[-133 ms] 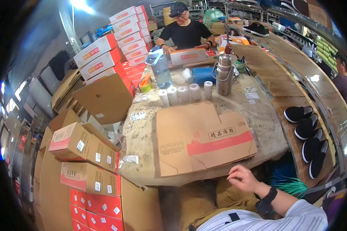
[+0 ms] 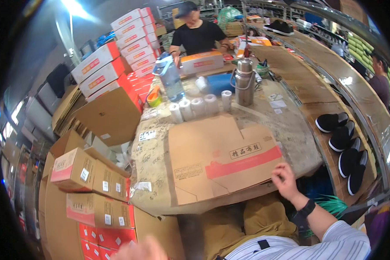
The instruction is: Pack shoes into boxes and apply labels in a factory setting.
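Note:
A flattened brown carton [image 2: 195,147] with a red stripe lies on the paper-covered table before me. My right hand [image 2: 284,181], with a black band on its wrist, is at the carton's front right corner. Its fingers are loosely bent and apart, and I see nothing held in them; whether a fingertip touches the cardboard cannot be made out. Low in the picture, beside the stacked boxes, my left hand [image 2: 141,250] shows only as a blur, its fingers smeared by motion.
Label rolls [image 2: 198,106], a steel flask [image 2: 245,84] and a water jug [image 2: 170,78] stand beyond the carton. Boxes [image 2: 91,169] are stacked at the left. Black shoes [image 2: 349,162] line the rack at right. Across the table a person [image 2: 199,37] handles a shoebox [image 2: 201,62].
My right hand has moved forward and right to the carton's corner. My left hand has come into view at the lower edge. The view has shifted slightly.

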The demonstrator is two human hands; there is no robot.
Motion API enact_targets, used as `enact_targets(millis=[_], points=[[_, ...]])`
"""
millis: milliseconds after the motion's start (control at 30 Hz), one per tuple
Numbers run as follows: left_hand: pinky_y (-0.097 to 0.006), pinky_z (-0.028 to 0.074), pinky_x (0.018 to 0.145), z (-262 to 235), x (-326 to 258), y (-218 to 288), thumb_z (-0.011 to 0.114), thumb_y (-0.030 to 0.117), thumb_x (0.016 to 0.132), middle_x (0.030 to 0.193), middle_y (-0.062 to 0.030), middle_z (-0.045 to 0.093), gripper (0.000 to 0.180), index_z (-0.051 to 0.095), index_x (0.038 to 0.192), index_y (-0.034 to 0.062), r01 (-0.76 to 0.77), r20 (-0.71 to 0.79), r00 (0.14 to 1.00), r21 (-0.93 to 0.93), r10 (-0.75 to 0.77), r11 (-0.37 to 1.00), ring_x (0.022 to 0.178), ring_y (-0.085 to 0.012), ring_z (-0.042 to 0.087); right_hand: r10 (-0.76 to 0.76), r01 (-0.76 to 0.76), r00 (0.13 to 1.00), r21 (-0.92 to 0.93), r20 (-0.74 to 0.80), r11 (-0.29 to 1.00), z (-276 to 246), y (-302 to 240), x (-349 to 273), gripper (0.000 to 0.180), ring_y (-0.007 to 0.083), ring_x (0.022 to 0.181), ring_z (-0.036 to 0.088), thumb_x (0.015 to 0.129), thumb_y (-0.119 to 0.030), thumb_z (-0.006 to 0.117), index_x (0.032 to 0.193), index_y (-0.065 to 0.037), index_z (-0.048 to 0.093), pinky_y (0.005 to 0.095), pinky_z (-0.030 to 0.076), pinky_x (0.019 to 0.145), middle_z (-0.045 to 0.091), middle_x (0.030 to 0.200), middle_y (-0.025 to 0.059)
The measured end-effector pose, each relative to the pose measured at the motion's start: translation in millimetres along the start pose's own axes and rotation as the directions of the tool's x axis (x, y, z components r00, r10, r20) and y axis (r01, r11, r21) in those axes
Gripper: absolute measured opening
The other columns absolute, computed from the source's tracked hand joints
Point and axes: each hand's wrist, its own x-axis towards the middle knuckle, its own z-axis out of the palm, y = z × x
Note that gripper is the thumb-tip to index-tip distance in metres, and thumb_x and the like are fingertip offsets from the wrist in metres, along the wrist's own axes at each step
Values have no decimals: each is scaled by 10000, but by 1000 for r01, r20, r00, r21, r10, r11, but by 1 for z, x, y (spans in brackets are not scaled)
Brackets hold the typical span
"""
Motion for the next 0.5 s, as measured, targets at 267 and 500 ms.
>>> enact_targets(millis=[267,500], points=[[-370,296,1071,-101,-150,-135,447,272,990,1383,-175,435,494,363,1376,-24,870,-857,454,486,-244,-88,1280,-266,412,289,-279,932,76,-219,957,21,91,5,443,296,1204,470,903,-244,575,1275,-18,491,360,370,1004,486,1302,172],[-337,331,1046,-110,-123,-127,535,167,945,1332,-137,479,474,391,1349,-34,846,-830,487,526,-272,-91,1226,-212,445,326,-324,945,126,0,938,3,64,11,815,317,1304,394,756,-337,755,1387,-2,361,377,339,1054,427,1374,232]])
